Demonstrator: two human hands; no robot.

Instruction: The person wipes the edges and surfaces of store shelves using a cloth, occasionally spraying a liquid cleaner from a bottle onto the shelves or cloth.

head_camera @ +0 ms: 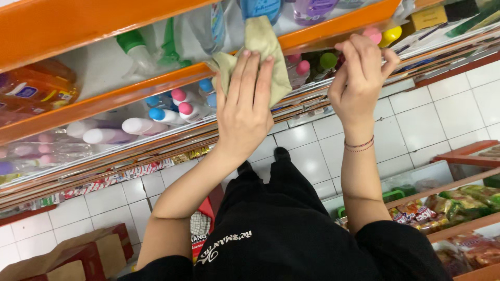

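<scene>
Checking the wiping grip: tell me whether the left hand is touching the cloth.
Touching: the head view shows the left hand pressed flat on the cloth, fingers overlapping it.

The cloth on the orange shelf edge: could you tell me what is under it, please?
The cloth lies over the orange shelf edge, pressed by the left hand; anything beneath it is covered.

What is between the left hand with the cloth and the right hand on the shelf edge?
In the head view, between the left hand pressing the cloth and the right hand lie the orange shelf edge and pink-capped and green-capped bottles.
</scene>
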